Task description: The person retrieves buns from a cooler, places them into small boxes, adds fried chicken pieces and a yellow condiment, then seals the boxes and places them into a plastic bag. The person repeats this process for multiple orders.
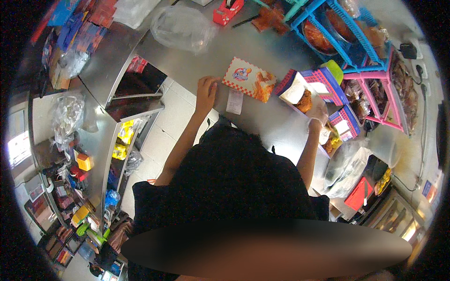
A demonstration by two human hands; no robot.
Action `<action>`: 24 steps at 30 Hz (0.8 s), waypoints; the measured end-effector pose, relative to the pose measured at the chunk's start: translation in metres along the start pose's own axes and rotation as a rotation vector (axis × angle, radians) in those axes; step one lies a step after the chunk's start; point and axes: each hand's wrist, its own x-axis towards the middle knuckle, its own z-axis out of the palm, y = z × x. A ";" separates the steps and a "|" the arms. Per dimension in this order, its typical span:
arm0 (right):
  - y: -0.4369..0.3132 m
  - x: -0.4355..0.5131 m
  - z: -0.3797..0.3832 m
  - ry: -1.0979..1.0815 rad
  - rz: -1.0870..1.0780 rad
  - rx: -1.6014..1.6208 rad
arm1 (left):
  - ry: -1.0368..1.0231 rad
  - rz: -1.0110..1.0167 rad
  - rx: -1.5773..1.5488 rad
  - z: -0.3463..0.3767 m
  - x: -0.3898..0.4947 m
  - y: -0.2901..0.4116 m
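My left hand (208, 89), bare and with its fingers loosely bent, is at the edge of a steel table (260, 121), just left of a closed, printed paper food box (248, 79). Nothing shows in it. A printed receipt (235, 102) sticks out from under that box. My right hand (317, 116) seems to be inside a clear plastic glove or bag and reaches between two open boxes. Fried chicken (304, 101) and a white packet fill the farther open box (325, 86). The nearer open box (344, 123) also holds fried food (330, 143). Plastic blurs the right fingers.
A blue plastic rack (346, 38) with food bowls and a pink rack (372, 75) stand at right. Farther back are a red tape dispenser (227, 10) and clear plastic bags (182, 28). A red-covered item (358, 193) lies lower right. Steel shelving (95, 151) borders the left.
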 end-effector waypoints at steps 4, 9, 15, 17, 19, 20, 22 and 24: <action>-0.078 0.002 0.014 -0.084 -0.235 -0.277 | -0.016 -0.171 -0.325 0.020 0.018 0.003; -0.165 -0.007 0.044 -0.270 -0.153 -0.029 | -0.035 -0.197 -0.409 0.028 0.026 0.029; -0.232 -0.002 -0.016 0.347 -0.156 0.152 | -0.119 -0.159 -0.157 0.020 0.031 0.042; -0.251 0.024 -0.039 0.327 -0.574 -0.015 | -0.079 -0.100 -0.081 0.018 0.031 0.041; -0.270 0.048 -0.050 0.288 -0.813 -0.269 | -0.123 -0.200 -0.133 0.013 0.035 0.043; -0.277 0.056 -0.053 0.266 -0.931 -0.398 | -0.147 -0.286 -0.165 0.012 0.039 0.047; -0.287 0.069 -0.054 0.079 -0.862 -0.432 | -0.015 0.001 0.015 0.012 0.053 0.061; -0.292 0.072 -0.055 -0.014 -0.871 -0.450 | 0.098 0.146 0.083 0.014 0.069 0.083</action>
